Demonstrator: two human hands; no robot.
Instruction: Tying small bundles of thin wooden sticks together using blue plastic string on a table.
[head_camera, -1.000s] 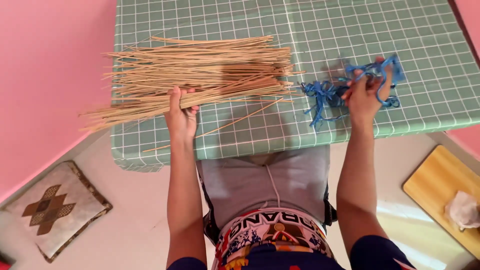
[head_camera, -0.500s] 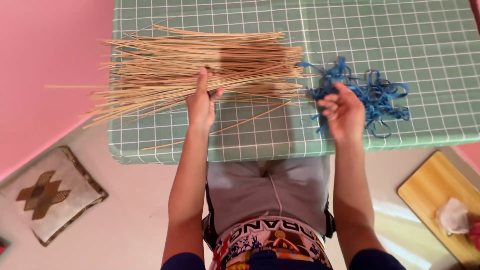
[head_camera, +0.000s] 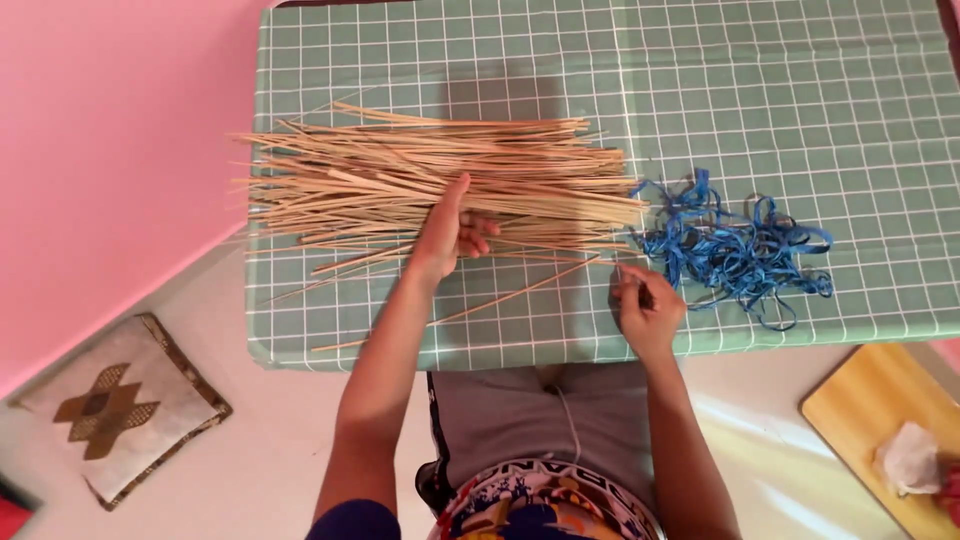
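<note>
A long bundle of thin tan sticks (head_camera: 400, 180) lies across the green checked table (head_camera: 760, 90). My left hand (head_camera: 452, 232) rests edge-on against the bundle's near side, fingers curled around a few sticks. A tangle of blue ribbon strips (head_camera: 735, 252) lies to the right of the stick ends. My right hand (head_camera: 645, 305) sits at the table's near edge, just left of the ribbons, fingertips pinched together; I cannot make out anything between them. One loose stick (head_camera: 500, 295) lies slanted between my hands.
A patterned square cushion (head_camera: 110, 415) lies on the floor at lower left. A wooden board (head_camera: 865, 395) with a crumpled white wad (head_camera: 908, 457) lies at lower right. A pink wall (head_camera: 110, 150) borders the table on the left.
My right hand has let go of the blue ribbons, which now lie on the table, and drawn back to the near edge. My left hand slid right along the stick bundle.
</note>
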